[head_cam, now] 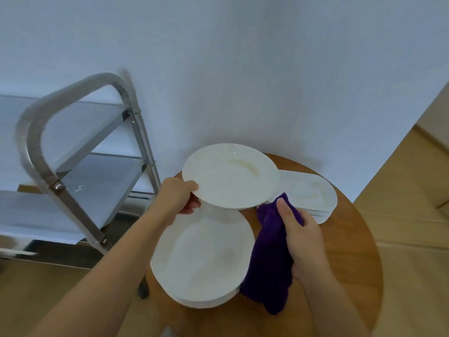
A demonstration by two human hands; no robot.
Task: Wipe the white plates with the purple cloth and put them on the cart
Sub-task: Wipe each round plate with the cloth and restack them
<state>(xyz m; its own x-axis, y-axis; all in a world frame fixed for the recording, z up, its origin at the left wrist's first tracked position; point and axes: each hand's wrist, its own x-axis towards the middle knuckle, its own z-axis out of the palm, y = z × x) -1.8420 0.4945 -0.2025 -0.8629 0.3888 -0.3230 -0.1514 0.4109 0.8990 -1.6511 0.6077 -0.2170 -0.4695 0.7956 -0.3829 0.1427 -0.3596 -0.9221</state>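
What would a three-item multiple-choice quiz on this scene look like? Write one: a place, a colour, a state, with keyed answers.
1. Where is the metal cart?
A. Left of the round table
B. Right of the table
C. On the table

2. What colour is the cloth?
A. Green
B. Purple
C. Yellow

3. How is the lifted plate held?
A. Lying flat on the floor
B. Resting on the cart shelf
C. Gripped at its rim by the left hand

Answers: 1 A, the cart stands at the table's left; 2 B, the cloth gripped by the right hand is purple; 3 C, the left thumb lies over the rim, above the near plate stack.
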